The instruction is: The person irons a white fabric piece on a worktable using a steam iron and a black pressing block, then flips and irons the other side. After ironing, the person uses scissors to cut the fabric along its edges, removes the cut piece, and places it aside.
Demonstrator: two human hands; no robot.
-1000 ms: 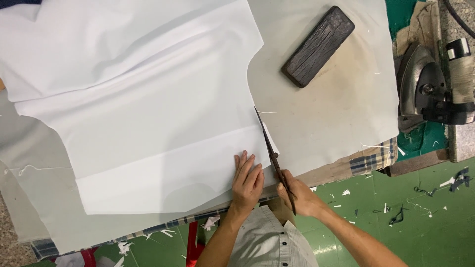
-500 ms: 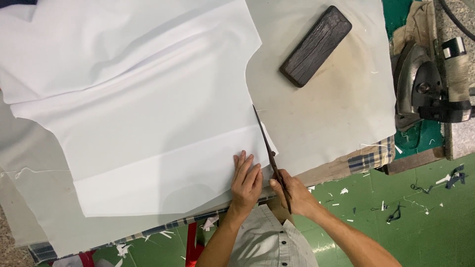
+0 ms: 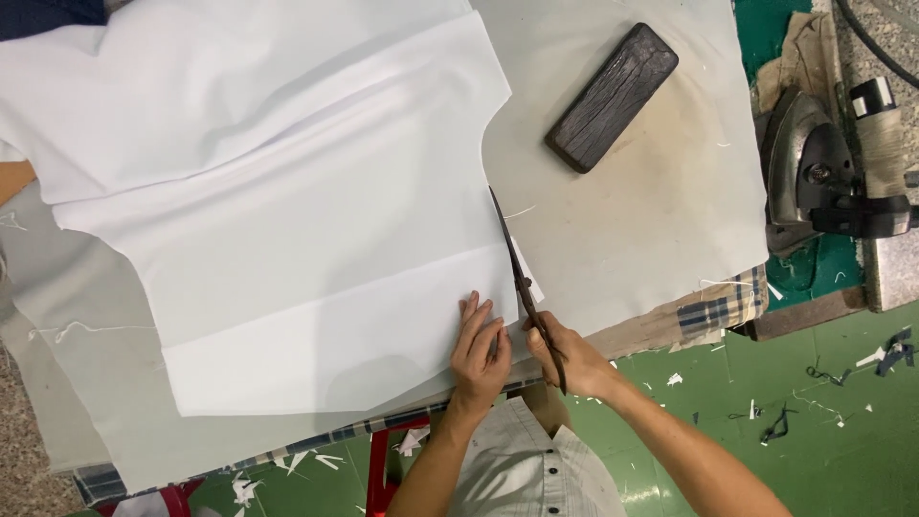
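I see the white folded cloth (image 3: 287, 220) spread flat over the grey padded worktable (image 3: 661, 220). It is smooth, in several layers, with long straight creases and a clean curved edge on its right side. My left hand (image 3: 479, 347) lies flat on the near right corner of the cloth, fingers stretched, palm pressing down and gripping nothing. My right hand (image 3: 565, 356) is clenched around the handles of the long dark metal scissors (image 3: 522, 278), just beside the left hand. The blades lie along the right edge of the cloth, tips pointing away from me. A dark wooden block (image 3: 613, 96) rests on the table, well apart from the cloth. An iron (image 3: 814, 172) stands at the right.
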